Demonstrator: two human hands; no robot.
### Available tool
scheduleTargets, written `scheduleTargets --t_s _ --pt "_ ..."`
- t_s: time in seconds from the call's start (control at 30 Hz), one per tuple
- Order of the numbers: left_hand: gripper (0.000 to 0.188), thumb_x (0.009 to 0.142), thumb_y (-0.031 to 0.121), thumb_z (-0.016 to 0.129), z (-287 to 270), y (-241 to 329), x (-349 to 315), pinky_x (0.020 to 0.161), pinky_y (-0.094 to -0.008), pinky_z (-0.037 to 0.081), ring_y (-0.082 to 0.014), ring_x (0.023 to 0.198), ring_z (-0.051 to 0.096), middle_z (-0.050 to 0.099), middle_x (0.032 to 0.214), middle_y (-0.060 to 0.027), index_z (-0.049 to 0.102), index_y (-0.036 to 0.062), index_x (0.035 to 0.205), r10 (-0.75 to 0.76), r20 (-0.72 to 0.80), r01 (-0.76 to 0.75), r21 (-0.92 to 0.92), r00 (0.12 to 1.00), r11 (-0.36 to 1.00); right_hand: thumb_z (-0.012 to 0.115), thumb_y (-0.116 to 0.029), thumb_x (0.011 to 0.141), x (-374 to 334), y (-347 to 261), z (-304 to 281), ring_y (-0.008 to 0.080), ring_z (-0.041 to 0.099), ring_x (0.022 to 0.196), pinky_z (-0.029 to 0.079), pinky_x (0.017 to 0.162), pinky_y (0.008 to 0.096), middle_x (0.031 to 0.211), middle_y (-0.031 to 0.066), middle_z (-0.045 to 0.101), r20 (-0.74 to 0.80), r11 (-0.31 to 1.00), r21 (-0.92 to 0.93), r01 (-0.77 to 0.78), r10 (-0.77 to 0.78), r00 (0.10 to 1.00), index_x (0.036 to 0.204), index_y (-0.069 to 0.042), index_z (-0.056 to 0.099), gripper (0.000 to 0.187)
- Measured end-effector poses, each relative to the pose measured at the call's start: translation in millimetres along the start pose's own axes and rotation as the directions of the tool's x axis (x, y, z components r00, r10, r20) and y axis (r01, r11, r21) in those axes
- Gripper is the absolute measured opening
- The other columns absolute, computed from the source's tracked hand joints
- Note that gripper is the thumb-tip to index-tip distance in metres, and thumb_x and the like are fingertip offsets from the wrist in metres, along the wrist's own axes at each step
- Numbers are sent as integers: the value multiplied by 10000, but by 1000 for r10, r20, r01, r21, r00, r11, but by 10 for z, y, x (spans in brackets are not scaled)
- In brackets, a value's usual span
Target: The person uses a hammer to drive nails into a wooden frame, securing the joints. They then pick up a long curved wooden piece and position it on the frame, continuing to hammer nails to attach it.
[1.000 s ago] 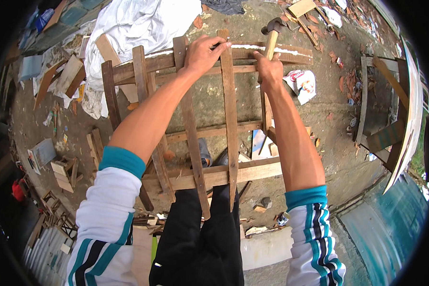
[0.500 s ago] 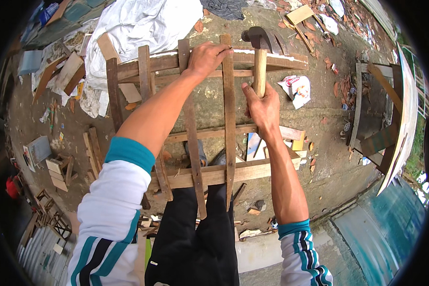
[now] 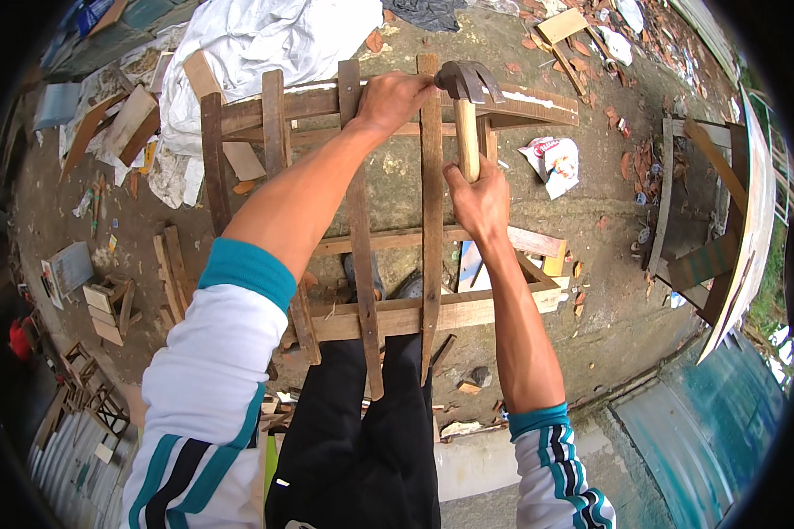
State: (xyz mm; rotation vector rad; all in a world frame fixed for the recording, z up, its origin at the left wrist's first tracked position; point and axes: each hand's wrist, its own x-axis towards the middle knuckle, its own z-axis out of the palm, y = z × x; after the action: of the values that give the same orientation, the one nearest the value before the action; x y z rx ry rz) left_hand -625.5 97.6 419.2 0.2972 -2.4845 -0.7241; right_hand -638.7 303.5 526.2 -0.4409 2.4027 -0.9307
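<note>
A wooden frame (image 3: 468, 310) with several narrow slats laid across its beams stands in front of me. My left hand (image 3: 392, 104) rests at the far beam, its fingers pinched together against the far end of one wooden slat (image 3: 430, 189); whatever they pinch is hidden. My right hand (image 3: 480, 196) grips the wooden handle of a claw hammer (image 3: 466, 132). The dark hammer head is right beside my left fingertips, over the far end of that slat. White glue-like streaks run along the top of the far beam (image 3: 534, 100).
A white sheet (image 3: 265, 44) lies crumpled at the far left, near loose boards (image 3: 134, 128). A crumpled white and red bag (image 3: 551, 166) lies on the ground right of the frame. Another wooden piece with a pale panel (image 3: 732, 220) stands farther right.
The hammer has swung left, bringing its head from right of the slat to my left fingertips. My left hand stays at the slat; the whole view has shifted slightly.
</note>
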Motion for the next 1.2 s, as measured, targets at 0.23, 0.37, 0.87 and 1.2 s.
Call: scheduleTargets --t_s 0.23,0.37,0.87,1.2 --pt "231 897 310 708 2 16 -1 629 -389 565 -273 718 697 721 789 -98 761 117 1011 -48 53 46 30 997 998 683 -285 858 -155 -94 54 211 563 552 477 587 384 609 119 592 -101 989 151 10 5 995 860 14 657 300" --pt "243 899 329 708 23 -12 -9 635 -391 568 -278 710 697 719 782 -111 764 118 1005 5 -4 -5 21 1000 1000 679 -260 844 -44 -99 76 193 577 564 481 586 381 599 110 598 -48 995 81 -54 58 997 834 16 663 276" --pt "266 911 326 701 -17 68 10 673 -399 576 -281 752 703 707 811 -123 760 108 1051 -38 69 37 17 997 999 657 -238 847 20 -97 39 214 607 592 493 622 393 624 126 617 -71 988 149 -38 49 996 876 35 666 275" --pt "344 992 378 581 -383 -480 59 1093 -474 362 -255 1154 639 695 1212 -79 691 184 1253 12 96 -37 262 995 964 639 -385 977 -98 -194 -128 131 554 497 440 477 306 612 37 563 31 883 465 -61 52 998 1103 -24 593 385"
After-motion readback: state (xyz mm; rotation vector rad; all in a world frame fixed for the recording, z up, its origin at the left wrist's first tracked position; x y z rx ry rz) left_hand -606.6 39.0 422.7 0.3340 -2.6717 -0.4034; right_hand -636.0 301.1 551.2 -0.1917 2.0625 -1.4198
